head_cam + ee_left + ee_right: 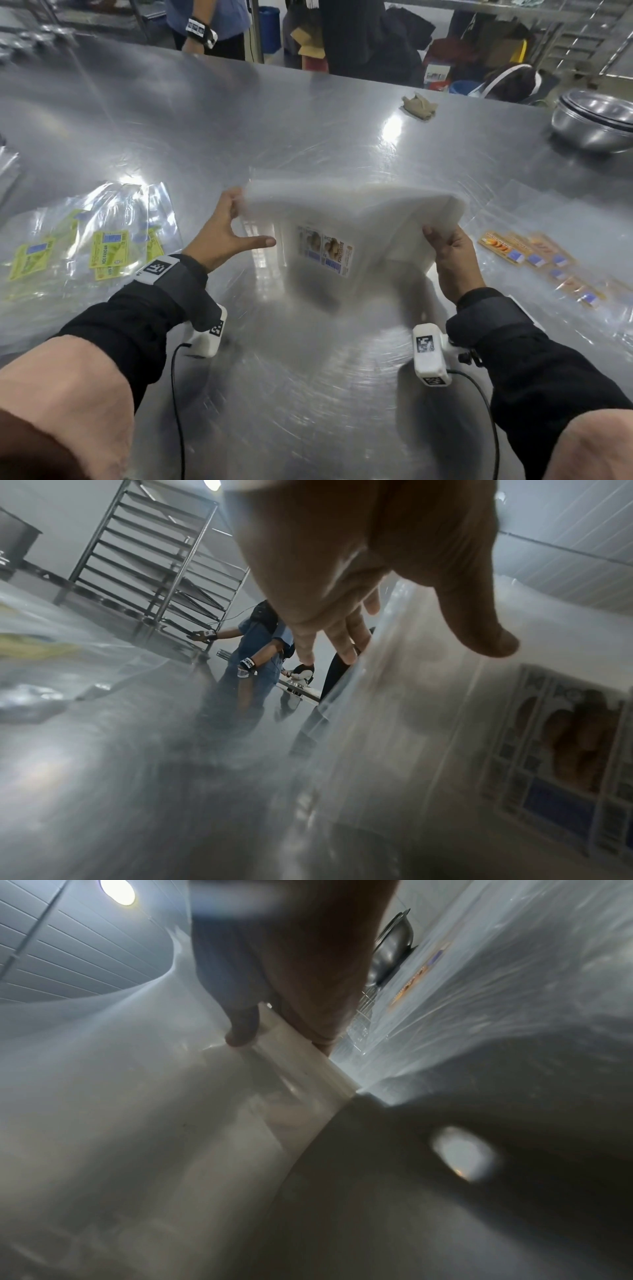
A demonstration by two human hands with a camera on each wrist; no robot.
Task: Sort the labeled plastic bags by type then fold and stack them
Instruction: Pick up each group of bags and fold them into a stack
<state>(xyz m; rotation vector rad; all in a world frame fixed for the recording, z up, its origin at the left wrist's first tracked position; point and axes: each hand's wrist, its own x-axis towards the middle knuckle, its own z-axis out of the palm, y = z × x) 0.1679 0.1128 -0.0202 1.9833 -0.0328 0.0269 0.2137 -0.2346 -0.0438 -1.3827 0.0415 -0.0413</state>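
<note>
Bags, a thick milky bundle of clear plastic with printed bread labels, hang bent above the brushed steel table. Right hand pinches one edge, thumb on top; left hand touches the other edge with straight, spread fingers.

Green-labelled bags lie left, orange-labelled bags right.

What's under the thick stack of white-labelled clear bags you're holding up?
Under the lifted stack of clear plastic bags, held by the left hand and right hand, only bare steel table and its shadow show. The patch behind the hanging labels is hidden.
</note>
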